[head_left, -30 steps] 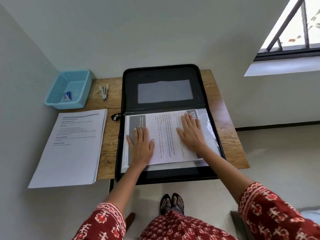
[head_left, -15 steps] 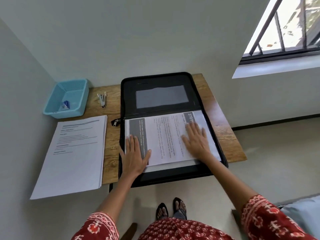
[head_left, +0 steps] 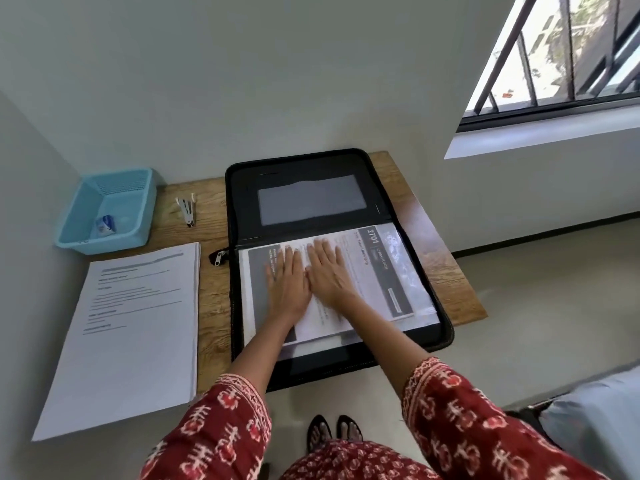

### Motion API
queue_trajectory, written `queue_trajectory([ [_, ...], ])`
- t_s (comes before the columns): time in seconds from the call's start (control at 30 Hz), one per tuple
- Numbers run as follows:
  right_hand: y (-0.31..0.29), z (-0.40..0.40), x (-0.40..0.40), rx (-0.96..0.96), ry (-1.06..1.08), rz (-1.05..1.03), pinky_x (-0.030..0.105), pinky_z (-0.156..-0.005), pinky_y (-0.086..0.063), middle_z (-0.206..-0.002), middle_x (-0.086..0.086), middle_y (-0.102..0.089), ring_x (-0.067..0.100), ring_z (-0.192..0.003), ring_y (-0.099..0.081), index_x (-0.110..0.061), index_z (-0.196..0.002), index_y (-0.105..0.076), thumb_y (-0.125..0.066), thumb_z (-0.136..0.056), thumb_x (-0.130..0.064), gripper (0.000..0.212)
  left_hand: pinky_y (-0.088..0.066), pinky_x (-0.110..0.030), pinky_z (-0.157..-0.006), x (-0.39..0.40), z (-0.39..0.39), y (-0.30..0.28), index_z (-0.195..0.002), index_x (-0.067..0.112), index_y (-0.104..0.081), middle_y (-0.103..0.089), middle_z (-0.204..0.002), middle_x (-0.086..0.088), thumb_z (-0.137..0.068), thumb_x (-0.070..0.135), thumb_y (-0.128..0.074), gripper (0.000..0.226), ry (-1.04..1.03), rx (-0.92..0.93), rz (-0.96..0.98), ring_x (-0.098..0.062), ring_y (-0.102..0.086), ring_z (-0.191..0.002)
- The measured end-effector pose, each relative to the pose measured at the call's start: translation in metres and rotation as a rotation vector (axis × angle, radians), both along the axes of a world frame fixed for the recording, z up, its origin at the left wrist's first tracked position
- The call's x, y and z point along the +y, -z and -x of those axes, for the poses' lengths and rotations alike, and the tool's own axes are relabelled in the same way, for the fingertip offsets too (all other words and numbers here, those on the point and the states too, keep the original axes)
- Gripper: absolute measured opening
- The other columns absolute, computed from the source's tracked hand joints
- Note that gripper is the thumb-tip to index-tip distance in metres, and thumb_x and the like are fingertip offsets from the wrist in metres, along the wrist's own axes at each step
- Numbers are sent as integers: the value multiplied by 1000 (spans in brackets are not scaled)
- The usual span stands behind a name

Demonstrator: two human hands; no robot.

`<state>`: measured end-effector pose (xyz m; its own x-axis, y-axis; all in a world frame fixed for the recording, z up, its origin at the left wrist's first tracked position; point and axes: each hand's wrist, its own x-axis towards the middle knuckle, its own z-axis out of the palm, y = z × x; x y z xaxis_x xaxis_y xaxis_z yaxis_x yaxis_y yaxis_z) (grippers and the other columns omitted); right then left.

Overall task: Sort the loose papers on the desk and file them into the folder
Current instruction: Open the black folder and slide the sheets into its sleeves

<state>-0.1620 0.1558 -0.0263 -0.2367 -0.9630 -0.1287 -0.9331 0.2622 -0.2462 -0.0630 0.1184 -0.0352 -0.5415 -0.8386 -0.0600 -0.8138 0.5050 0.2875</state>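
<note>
Two hands lie flat, side by side, in the middle of the frame. The left hand [head_left: 289,287] and the right hand [head_left: 329,275] press down on a printed sheet [head_left: 349,271] with straight fingers, gripping nothing. That sheet lies in the lower half of the open black folder [head_left: 242,209], under what looks like a shiny clear sleeve [head_left: 412,268].

If the hands push too hard, the sheet could slide crooked or get a crease. One edge of it looks tilted already.

At the lower left of the frame, a big stack of loose papers [head_left: 131,327] waits on the wooden desk [head_left: 214,299]. Its bottom end hangs over the desk edge, so a bump from an arm could make it slip to the floor.
</note>
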Motion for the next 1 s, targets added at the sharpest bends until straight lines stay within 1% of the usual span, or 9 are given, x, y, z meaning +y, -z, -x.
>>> queue_trajectory([
  [0.2,8,83,34,29,74,-12,41,-118,10,-158,3,13,20,-145,16,-22,-150,8,-9,-94,-55,67,16,-44,-110,-15,-39,7,-150,9,0,4,-158,-8,-77,64,0,91,-55,-54,20,-22,8,-145],
  [0.27,5,106,47,50,139,-48,42,-116,12,-159,3,11,21,-146,15,-21,-151,7,-8,-95,-55,66,15,-47,-109,-19,-50,4,-150,10,2,9,-158,-6,-79,68,-5,93,-87,-89,4,-21,11,-145],
  [0.4,0,91,47,21,213,-44,45,-116,11,-159,13,8,28,-146,11,-11,-152,3,-8,-99,-44,63,8,-54,-112,-2,-32,-11,-149,2,-2,3,-157,-16,-95,44,-22,71,-147,-163,3,-30,7,-145],
  [0.5,-2,48,42,-12,136,32,43,-117,12,-155,13,15,29,-145,14,-6,-150,5,-2,-96,-42,65,10,-48,-114,26,-8,-15,-148,2,0,4,-157,-17,-87,38,-12,72,-100,-84,-9,-29,7,-145],
  [0.6,4,14,48,-27,-30,26,39,-116,15,-156,14,15,26,-145,16,-6,-150,7,-7,-102,-37,59,12,-45,-114,48,-6,-5,-148,3,4,9,-156,-16,-87,55,1,81,-77,-61,-29,-27,11,-145],
  [0.73,14,25,65,-41,-59,57,33,-113,18,-157,10,13,22,-144,17,-8,-151,3,14,-83,-63,88,13,-42,-113,51,-26,5,-149,5,5,9,-157,-14,-65,77,26,112,-45,-63,-5,-25,10,-145],
  [0.83,15,47,75,-10,-14,67,35,-116,15,-151,4,20,19,-141,20,-11,-149,7,21,-77,-68,94,15,-42,-112,49,-42,-1,-148,5,9,12,-156,-13,-53,80,35,124,-43,-85,-20,-25,13,-144],
  [0.9,14,60,80,5,22,66,35,-117,11,-153,4,17,20,-145,15,-11,-148,7,11,-87,-64,81,18,-42,-110,50,-52,-6,-148,7,10,18,-154,-10,-49,87,27,129,34,-88,-49,-25,17,-143],
  [1.0,11,65,82,-1,47,71,35,-118,7,-159,7,3,20,-147,7,-10,-151,-3,-9,-95,-51,70,16,-46,-112,57,-64,-14,-151,16,0,17,-151,1,-48,98,-8,131,231,-72,-93,-19,15,-144],
])
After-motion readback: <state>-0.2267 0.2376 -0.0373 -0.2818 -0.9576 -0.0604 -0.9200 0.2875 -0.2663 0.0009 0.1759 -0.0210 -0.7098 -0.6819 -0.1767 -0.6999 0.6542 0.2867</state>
